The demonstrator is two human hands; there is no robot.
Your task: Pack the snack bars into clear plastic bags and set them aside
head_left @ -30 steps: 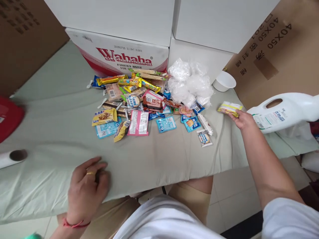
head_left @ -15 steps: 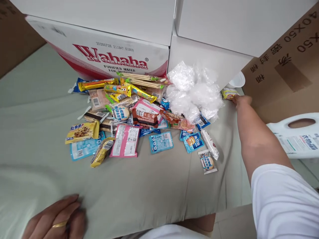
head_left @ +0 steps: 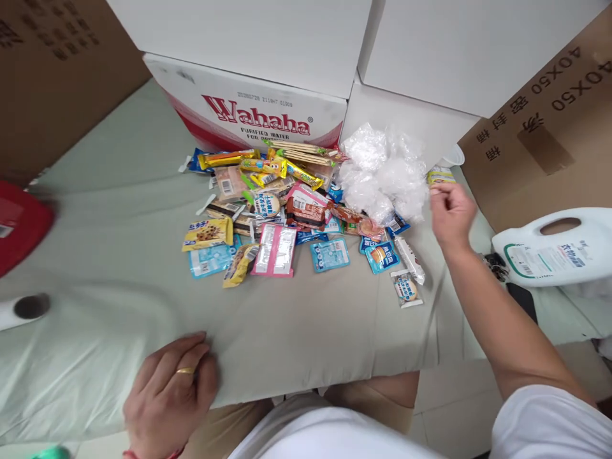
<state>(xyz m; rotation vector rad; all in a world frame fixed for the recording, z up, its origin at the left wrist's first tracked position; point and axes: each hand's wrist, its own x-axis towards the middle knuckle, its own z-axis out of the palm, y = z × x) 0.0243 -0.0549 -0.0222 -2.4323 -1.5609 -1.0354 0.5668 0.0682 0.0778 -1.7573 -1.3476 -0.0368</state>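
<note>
My right hand [head_left: 453, 213] is at the right of the pile, its thumb and fingers pinched together; what they may hold is too small to make out. Just beyond it lies a yellow packet [head_left: 440, 174], partly hidden by the hand. Left of the fingers sits a heap of clear crumpled plastic bags [head_left: 382, 175]. My left hand [head_left: 172, 389], with a ring, rests curled on the green cloth [head_left: 296, 331] near the front edge, with nothing visible in it. Farther in lie several wrapped snacks, among them a pink-and-white packet [head_left: 275, 250] and a yellow cookie packet [head_left: 208, 234].
A Wahaha water carton [head_left: 253, 105] and white boxes [head_left: 421, 51] stand behind the pile. Brown cardboard [head_left: 540, 140] walls the right side, with a white bowl [head_left: 452, 156] before it. A white jug [head_left: 549, 248] lies at right. A red object [head_left: 21, 223] and white roll [head_left: 23, 310] are at left.
My right hand has drawn back toward me from the yellow packet, its fingers pinched. The view has swung left, bringing in the red object and roll. My left hand stays curled on the cloth.
</note>
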